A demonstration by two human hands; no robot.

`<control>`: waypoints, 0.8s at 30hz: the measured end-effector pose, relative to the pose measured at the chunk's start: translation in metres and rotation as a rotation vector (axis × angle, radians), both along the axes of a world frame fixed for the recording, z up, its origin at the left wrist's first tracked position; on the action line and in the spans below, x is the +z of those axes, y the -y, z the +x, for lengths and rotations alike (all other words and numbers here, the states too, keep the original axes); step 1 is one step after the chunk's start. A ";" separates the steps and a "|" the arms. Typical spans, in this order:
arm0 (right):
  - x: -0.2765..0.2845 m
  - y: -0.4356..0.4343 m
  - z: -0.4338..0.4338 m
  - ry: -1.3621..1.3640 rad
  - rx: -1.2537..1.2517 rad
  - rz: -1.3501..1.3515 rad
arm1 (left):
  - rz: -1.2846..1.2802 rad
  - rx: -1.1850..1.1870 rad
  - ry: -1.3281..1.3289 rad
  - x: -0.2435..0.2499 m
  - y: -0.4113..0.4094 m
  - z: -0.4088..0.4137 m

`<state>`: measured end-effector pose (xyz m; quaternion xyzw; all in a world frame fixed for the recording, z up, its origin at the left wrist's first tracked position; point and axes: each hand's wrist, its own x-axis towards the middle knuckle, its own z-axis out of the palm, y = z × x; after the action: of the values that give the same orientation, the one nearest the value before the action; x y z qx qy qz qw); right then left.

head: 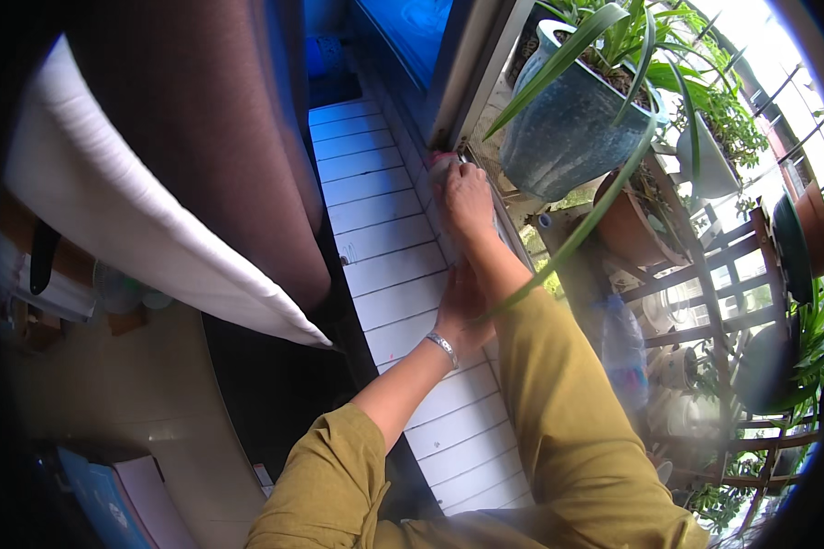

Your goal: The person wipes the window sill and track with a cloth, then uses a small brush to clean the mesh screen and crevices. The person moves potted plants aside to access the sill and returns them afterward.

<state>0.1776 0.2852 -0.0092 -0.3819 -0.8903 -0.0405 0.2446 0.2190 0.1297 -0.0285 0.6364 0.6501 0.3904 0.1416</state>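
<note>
My right hand [468,195] reaches forward along the window track and is closed on a pale bottle-like container with a red top [444,159], beside the lower end of the metal window frame [477,75]. Much of this container lies beneath my fingers. Nearer to me, my left hand [463,302], with a silver bracelet at its wrist, is at the inner edge of the white tiled sill [391,219]. Its fingers are partly behind my right forearm, so whether it grips the container's lower end cannot be told.
A blue glazed pot [563,123] with long green leaves stands outside at the right; one leaf crosses my right arm. Terracotta pots [632,226], a plastic bottle [623,350] and a lattice rack [707,274] are below it. A white curtain [144,213] hangs at the left.
</note>
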 end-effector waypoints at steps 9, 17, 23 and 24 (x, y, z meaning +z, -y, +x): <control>0.007 0.043 0.058 -0.007 0.065 -0.103 | 0.029 -0.073 -0.095 -0.023 0.043 0.046; 0.016 0.160 0.195 -0.095 0.037 -0.197 | -0.394 -0.330 -0.011 0.042 0.164 0.146; 0.015 0.249 0.307 -0.098 -0.052 -0.172 | -0.491 -0.545 -0.392 0.054 0.233 0.227; 0.015 0.265 0.321 -0.109 -0.055 -0.185 | -0.370 -0.514 -0.377 0.035 0.245 0.242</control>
<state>0.4985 0.0199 0.0056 -0.4289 -0.8648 0.0559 0.2550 0.4614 -0.1151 0.0069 0.8031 0.5434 0.0939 0.2256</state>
